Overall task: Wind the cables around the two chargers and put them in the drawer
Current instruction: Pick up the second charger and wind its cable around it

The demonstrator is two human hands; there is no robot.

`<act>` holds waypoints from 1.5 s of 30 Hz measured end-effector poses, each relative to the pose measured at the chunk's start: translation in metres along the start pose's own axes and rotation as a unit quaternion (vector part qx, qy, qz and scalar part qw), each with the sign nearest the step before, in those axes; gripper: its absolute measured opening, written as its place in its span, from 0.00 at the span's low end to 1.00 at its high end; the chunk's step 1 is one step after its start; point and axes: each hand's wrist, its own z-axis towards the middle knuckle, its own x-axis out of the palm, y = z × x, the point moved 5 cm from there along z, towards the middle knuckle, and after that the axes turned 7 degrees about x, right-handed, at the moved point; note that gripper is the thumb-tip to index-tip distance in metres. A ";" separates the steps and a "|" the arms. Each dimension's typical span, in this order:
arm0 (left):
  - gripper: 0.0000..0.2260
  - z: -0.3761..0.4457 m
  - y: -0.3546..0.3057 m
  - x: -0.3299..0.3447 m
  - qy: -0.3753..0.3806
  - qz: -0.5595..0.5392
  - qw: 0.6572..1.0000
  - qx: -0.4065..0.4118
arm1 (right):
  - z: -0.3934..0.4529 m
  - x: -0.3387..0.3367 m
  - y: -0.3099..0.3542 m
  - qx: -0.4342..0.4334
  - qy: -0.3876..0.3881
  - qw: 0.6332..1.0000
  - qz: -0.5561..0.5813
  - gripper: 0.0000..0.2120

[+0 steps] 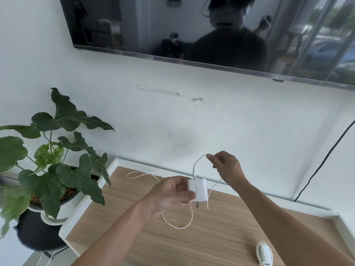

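Nearest the camera, at five o'clock: second charger (264, 255), white, lying flat on wooden cabinet top (221, 244) with its cable already wound around it. At centre: left hand (169, 196) raised above the wood, thumb and curled fingers clamped on white square charger (197, 190), prongs pointing down toward six o'clock. Just toward one o'clock from that: right hand (225, 166), fingertips pinched together on thin white cable (197, 163) a short way from where it leaves the charger's top edge, the rest of the hand loosely curled. From the pinch: cable dropping back past the charger's right side, then hanging in a slack loop under the left hand, touching the wood toward six o'clock; another loop lying on the wood toward ten o'clock. At nine o'clock: leafy green plant (57, 160) in white pot, beside the cabinet. At twelve o'clock: dark wall-mounted screen (134, 25) on white wall. At three o'clock: black cord (324, 160) running down the wall. Drawer not in view.
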 end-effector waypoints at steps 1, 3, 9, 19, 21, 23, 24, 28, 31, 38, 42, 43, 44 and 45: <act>0.20 0.001 -0.003 -0.002 -0.017 -0.012 1.000 0.004 | -0.003 0.004 -0.006 0.012 0.007 1.000 -0.006 0.21; 0.21 0.004 -0.007 -0.007 -0.050 -0.032 0.998 0.009 | -0.012 0.015 -0.021 0.038 0.030 0.999 -0.009 0.25; 0.19 0.009 -0.022 -0.026 -0.124 -0.022 0.990 0.065 | -0.051 0.051 -0.059 0.104 0.117 0.982 0.107 0.18; 0.13 0.002 -0.019 -0.061 -0.225 -0.006 0.971 0.078 | -0.108 0.068 -0.061 -0.040 0.132 0.990 0.007 0.12; 0.12 0.001 -0.017 -0.069 -0.237 0.009 0.969 0.073 | -0.120 0.067 -0.055 -0.081 0.144 0.986 -0.026 0.09; 0.13 -0.001 -0.017 -0.074 -0.240 0.036 0.967 0.073 | -0.131 0.063 -0.042 -0.136 0.151 0.977 -0.060 0.08; 0.13 -0.002 -0.017 -0.075 -0.240 0.052 0.966 0.074 | -0.135 0.060 -0.034 -0.172 0.151 0.970 -0.081 0.08; 0.14 -0.002 -0.015 -0.073 -0.217 0.131 0.964 0.080 | -0.142 0.044 0.007 -0.304 0.126 0.929 -0.168 0.07; 0.17 0.001 -0.009 -0.070 -0.194 0.156 0.966 0.071 | -0.136 0.027 0.036 -0.365 0.095 0.906 -0.193 0.07; 0.21 0.003 -0.009 -0.045 -0.096 0.231 0.967 0.056 | -0.106 0.005 0.079 -0.411 0.073 0.886 -0.202 0.06; 0.14 -0.002 -0.019 -0.031 -0.052 0.239 0.968 0.049 | -0.087 -0.006 0.085 -0.351 0.080 0.922 -0.145 0.03; 0.13 -0.004 -0.022 -0.027 -0.042 0.236 0.970 0.046 | -0.081 -0.008 0.083 -0.315 0.091 0.938 -0.116 0.02; 0.12 -0.005 -0.025 -0.024 -0.030 0.235 0.971 0.045 | -0.075 -0.010 0.080 -0.266 0.108 0.955 -0.076 0.04; 0.11 -0.007 -0.028 -0.021 -0.016 0.232 0.972 0.043 | -0.070 -0.011 0.076 -0.213 0.129 0.968 -0.032 0.06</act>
